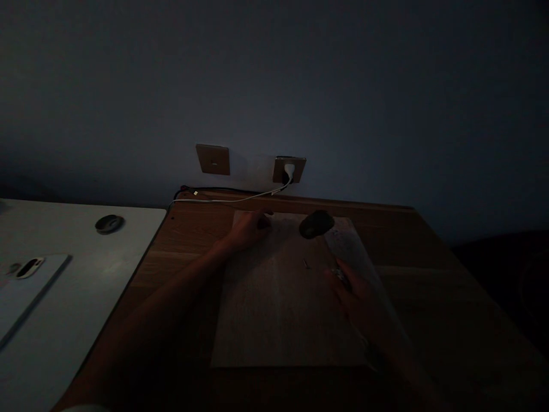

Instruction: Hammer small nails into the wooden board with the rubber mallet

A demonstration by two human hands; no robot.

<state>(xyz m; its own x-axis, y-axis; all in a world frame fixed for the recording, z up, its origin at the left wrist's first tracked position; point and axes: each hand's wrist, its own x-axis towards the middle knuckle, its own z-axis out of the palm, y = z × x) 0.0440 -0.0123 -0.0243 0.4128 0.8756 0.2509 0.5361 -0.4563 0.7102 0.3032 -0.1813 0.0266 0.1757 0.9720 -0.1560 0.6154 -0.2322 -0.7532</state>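
Gripping the mallet [316,224]: RH [352,290] fingers wrapped round handle, at board's [257,326] approx. 3 o'clk side. Handle long axis runs 5-to-11 o'clk; dark head at 11 o'clk end, over board. Small fastener [305,263] on board, betw. 6 & 7 o'clk from head, axis approx. 11-to-5; upright or flat, can't tell. LH [251,229] at board's 11 o'clk edge, fingers curled; pinch unclear.

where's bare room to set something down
Below the nail-like piece, between the forearms, the board looks bare; so does the dim table right of it. The board's far half is crowded with the left hand and the mallet in the right hand; cords line the table's back left.
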